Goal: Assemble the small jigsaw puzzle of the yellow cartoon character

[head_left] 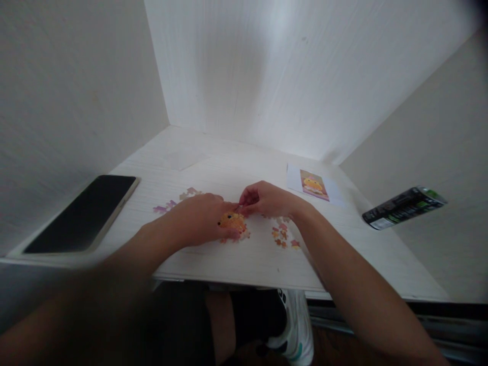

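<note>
A partly joined jigsaw puzzle (233,223) with a yellow-orange figure and dark eyes lies flat on the white table (244,264). My left hand (208,217) rests around its left side, fingers stretched along the upper edge and thumb on the lower part. At the puzzle's top edge, my right hand (263,199) pinches a small puzzle piece (238,207), largely covered by the fingertips. Loose orange and pink pieces (280,235) lie to the right, beneath and beside my right wrist. More pinkish and pale pieces (164,207) lie beyond my left forearm.
A tablet-like device with a dark screen (82,213) lies at the left. At the back right is a paper with a picture (314,185) of a yellow figure. A black and green can (403,207) stands at the right. White panels enclose the table on three sides.
</note>
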`<state>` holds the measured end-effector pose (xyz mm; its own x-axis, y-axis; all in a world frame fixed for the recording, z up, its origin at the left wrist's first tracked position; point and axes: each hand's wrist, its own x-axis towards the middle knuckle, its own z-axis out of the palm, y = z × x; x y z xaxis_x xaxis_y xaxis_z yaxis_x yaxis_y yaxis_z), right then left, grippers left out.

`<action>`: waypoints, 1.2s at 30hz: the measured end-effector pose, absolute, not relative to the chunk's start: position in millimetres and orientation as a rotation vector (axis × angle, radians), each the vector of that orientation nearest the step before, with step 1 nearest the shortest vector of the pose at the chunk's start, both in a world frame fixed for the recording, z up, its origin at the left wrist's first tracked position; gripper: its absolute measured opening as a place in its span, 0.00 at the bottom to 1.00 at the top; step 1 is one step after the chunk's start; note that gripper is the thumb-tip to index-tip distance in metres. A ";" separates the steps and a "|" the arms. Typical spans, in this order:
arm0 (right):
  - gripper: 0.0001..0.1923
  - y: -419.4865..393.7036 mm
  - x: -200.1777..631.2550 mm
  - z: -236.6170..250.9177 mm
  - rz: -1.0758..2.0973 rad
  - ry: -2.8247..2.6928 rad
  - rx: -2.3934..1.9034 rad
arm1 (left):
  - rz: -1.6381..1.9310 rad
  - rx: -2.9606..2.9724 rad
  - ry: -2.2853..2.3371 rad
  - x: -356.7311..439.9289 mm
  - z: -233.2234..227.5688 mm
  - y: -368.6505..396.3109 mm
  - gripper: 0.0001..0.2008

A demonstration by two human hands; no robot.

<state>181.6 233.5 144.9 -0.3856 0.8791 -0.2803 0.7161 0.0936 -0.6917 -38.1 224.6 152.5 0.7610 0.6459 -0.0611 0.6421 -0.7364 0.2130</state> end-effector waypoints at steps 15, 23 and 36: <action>0.09 223.4 160.7 151.2 0.998 -2.224 -1.656 | -0.003 2.796 1.094 -35.5 149.9 231.2 0.18; 0.12 223.9 163.2 154.4 1.090 -2.253 -1.632 | 0.023 2.750 1.093 -38.1 146.5 236.5 0.16; 0.07 223.4 157.6 145.8 1.090 -2.170 -1.647 | 0.110 2.626 1.085 -40.6 141.3 240.6 0.19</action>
<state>157.6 223.4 145.8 -0.3550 0.8979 -0.2604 0.7451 0.1035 -0.6589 -40.6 240.6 141.3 0.7122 0.7007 -0.0420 0.6778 -0.6710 0.3006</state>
